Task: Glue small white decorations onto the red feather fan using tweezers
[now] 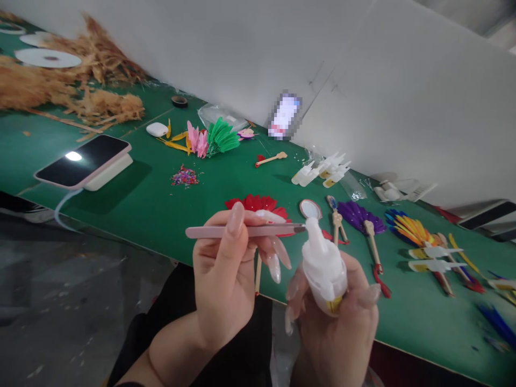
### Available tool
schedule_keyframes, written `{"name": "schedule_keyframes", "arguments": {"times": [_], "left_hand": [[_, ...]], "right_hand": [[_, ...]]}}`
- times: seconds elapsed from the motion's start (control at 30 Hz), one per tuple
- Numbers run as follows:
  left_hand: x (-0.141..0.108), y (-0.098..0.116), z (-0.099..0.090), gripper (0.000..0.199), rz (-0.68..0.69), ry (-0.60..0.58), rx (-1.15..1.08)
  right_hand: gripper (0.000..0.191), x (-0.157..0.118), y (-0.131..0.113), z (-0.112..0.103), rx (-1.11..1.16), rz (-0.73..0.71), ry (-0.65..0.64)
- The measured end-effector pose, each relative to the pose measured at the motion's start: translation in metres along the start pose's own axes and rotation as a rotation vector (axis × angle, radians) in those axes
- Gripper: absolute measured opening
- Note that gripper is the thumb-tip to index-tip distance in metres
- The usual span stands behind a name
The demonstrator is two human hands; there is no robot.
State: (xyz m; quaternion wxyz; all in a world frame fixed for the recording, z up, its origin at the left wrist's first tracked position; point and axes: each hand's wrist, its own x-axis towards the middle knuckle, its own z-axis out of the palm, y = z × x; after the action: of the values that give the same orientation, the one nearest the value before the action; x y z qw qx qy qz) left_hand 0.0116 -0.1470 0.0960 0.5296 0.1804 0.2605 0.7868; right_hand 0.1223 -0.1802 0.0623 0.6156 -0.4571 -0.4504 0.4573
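My left hand (pixel 226 263) holds pink tweezers (pixel 258 231) level between thumb and fingers, their tips pointing right. In my right hand (pixel 336 322) is a white glue bottle (pixel 324 269), nozzle up. The tweezer tips meet or nearly meet the nozzle; which of the two I cannot tell. Behind my left fingers a red feather fan (pixel 258 203) lies on the green table (pixel 161 215), partly hidden, its wooden handle (pixel 258 274) showing below. A small round white disc with a reddish rim (pixel 310 209) lies just behind the nozzle.
Small glue bottles (pixel 322 169) lie near the wall. Purple (pixel 360 216) and multicoloured feather fans (pixel 411 228) are at the right. Green feathers (pixel 221 137), coloured flakes (pixel 185 176) and a phone on a stand (pixel 84 161) are at the left, with brown dried plumes (pixel 97 54) beyond.
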Motion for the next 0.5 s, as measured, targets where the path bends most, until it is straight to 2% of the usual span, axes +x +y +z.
{"name": "schedule_keyframes", "arguments": {"times": [0.23, 0.37, 0.5], "left_hand": [[0.0003, 0.0008, 0.0021, 0.021, 0.001, 0.025, 0.003], [0.0009, 0.0013, 0.0026, 0.018, -0.021, 0.0, -0.036], [0.0008, -0.0004, -0.0001, 0.015, 0.001, -0.013, -0.035]], "right_hand": [[0.03, -0.0043, 0.0023, -0.0031, 0.028, -0.023, 0.028], [0.028, -0.0031, -0.002, 0.0005, 0.034, -0.044, 0.029], [0.026, -0.0044, -0.0029, 0.0012, -0.096, -0.141, 0.058]]}}
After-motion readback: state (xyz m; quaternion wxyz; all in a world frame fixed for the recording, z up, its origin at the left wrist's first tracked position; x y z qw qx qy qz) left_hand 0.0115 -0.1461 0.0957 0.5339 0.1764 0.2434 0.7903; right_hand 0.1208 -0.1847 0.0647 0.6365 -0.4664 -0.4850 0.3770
